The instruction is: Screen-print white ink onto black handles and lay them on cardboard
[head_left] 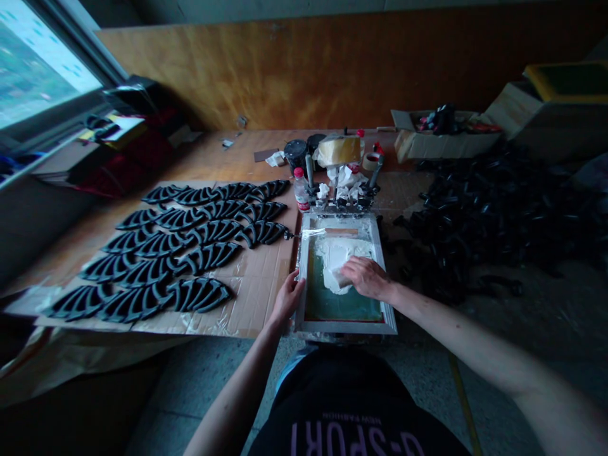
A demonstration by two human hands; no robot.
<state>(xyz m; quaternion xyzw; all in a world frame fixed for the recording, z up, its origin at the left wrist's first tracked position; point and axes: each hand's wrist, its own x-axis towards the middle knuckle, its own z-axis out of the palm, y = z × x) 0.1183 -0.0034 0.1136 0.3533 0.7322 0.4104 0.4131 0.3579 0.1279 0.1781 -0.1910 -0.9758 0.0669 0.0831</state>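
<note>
A screen printing frame [387,297] with a pale metal border and green mesh lies flat before me. Thick white ink [335,250] is spread over the upper middle of its mesh. My right hand [365,277] is closed around a small pale scraper [341,277], which touches the ink; its far edge is hard to make out against the white. At the frame's left side, my left hand [289,294] grips the border, some of its fingers hidden. A light wooden strip [341,232] lies across the frame's far end, just beyond the ink.
Rows of black curved, ribbed parts [137,304] cover the cardboard [247,297] on the left. Behind the frame stand clamps [342,201], a red-capped bottle [301,190] and black tubs [295,155]. To the right are a heap of black parts [498,215] and an open carton [427,147].
</note>
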